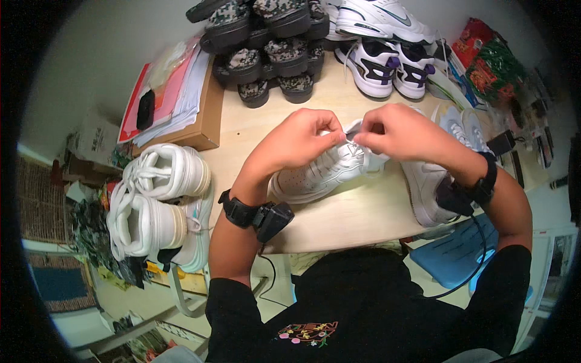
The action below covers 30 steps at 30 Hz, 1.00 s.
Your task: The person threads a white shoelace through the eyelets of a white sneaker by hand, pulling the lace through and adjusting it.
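Observation:
A white sneaker (311,178) lies on the wooden table in front of me, its toe pointing left and its opening to the right. Over its tongue, my left hand (305,138) pinches a white shoelace (352,144) between thumb and fingertips. My right hand (396,133) is closed in a pinch on the lace from the other side, close to the left fingertips. The lace ends are mostly hidden by my fingers. Partly beneath my right forearm stands another white shoe (420,196).
White sneakers (160,227) are piled at the table's left edge. Behind them sit a cardboard box (209,115) and papers with a dark object (145,110). Camouflage shoes (284,51) and white-black sneakers (372,66) are stacked at the back. Grey sneakers (469,127) stand right. A blue stool (454,251) is below.

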Available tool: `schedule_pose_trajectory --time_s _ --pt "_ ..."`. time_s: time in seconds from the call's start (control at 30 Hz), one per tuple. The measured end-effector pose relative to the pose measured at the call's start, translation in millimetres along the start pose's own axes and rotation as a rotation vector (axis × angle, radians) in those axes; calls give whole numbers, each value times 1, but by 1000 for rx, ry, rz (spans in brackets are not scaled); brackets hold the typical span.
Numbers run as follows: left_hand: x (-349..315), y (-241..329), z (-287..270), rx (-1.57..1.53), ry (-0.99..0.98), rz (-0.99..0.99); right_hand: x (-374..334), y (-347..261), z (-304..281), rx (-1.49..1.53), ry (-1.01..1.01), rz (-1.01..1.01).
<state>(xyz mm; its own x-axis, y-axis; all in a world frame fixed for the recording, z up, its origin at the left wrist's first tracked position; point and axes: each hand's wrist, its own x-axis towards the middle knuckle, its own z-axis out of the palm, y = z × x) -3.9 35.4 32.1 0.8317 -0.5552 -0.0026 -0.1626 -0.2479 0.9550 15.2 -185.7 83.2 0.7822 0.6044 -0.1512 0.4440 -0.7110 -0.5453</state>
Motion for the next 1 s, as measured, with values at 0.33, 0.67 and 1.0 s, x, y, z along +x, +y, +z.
schedule_pose_trajectory --time_s 0.33,0.67,1.0 --pt "28 -7 -18 319 -87 40 26 15 22 -31 -197 311" --pt "30 -9 -12 245 -137 71 -4 14 39 930 125 364" --pt "28 -5 -8 216 -73 -28 -12 20 48 962 187 271"
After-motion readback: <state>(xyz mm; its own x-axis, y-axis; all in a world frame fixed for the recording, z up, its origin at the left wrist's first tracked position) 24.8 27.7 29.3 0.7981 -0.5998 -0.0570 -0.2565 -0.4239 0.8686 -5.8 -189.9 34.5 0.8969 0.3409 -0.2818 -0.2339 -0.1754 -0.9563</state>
